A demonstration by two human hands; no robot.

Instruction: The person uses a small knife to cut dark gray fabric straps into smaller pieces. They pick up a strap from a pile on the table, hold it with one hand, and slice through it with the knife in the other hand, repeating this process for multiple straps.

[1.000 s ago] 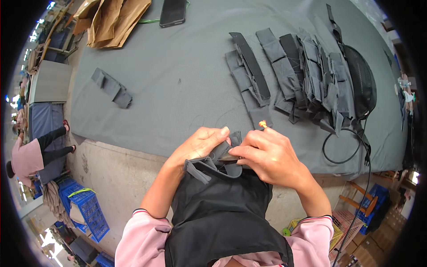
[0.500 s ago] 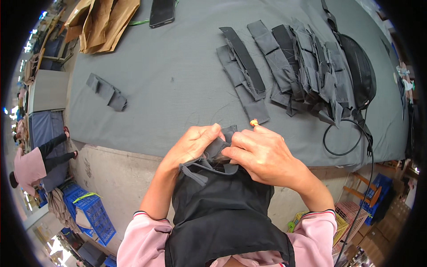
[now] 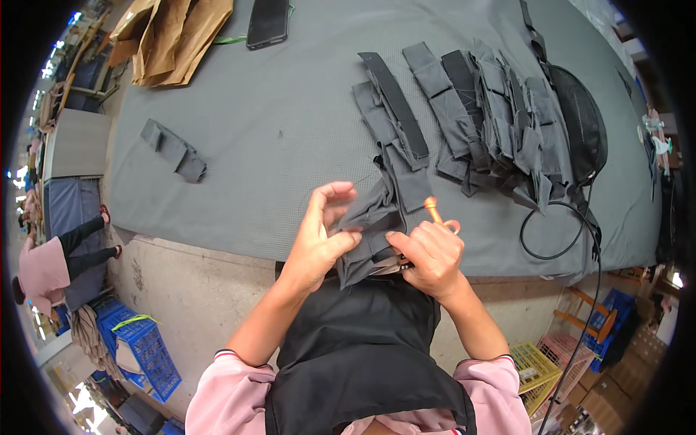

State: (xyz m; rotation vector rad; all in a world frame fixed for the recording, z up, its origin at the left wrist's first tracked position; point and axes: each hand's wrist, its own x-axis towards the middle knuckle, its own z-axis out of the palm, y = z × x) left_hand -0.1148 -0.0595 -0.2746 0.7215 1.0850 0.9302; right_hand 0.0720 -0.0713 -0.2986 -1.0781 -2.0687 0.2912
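compared with half a second ago the left hand (image 3: 319, 239) has spread its upper fingers, thumb pinching the grey fabric pouch piece (image 3: 373, 225) now lifted over the table edge (image 3: 217, 243). right hand (image 3: 428, 254) is clamped on orange-handled thread snips (image 3: 417, 243), blades at the fabric. stacked grey pieces (image 3: 478, 123) crowd right; open felt lies left.

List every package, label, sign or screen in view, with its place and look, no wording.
Phone: far edge of the grey table, lying flat, a black rectangle with a dark screen.
Brown paper bags: far left corner of the table, crumpled, flat, tan.
Cardboard boxes: floor at lower right, brown, partly hidden.
No labels or signs can be made out.
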